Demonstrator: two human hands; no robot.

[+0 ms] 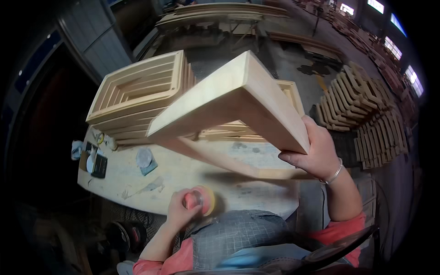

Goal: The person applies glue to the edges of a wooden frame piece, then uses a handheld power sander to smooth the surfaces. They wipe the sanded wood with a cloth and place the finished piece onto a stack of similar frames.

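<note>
My right hand (316, 151) grips a pale wooden rectangular frame (201, 98) by its right side, raised at a tilt above a pale workbench (183, 174). My left hand (183, 208), near the bench's front edge, is closed on a round red and yellow hand tool (203, 199). A grey disc on a square pad (145, 160) lies left of centre on the bench. Toward the left end are a dark flat object (99, 165) and a yellow tape roll (100, 137).
Stacked wooden frames (133, 91) stand at the back left of the bench, with more (285, 86) behind the held frame. Bent wooden parts (353, 101) are stacked on the right. Long boards (215, 11) lie farther back, and a grey metal panel (91, 32) rises at the left.
</note>
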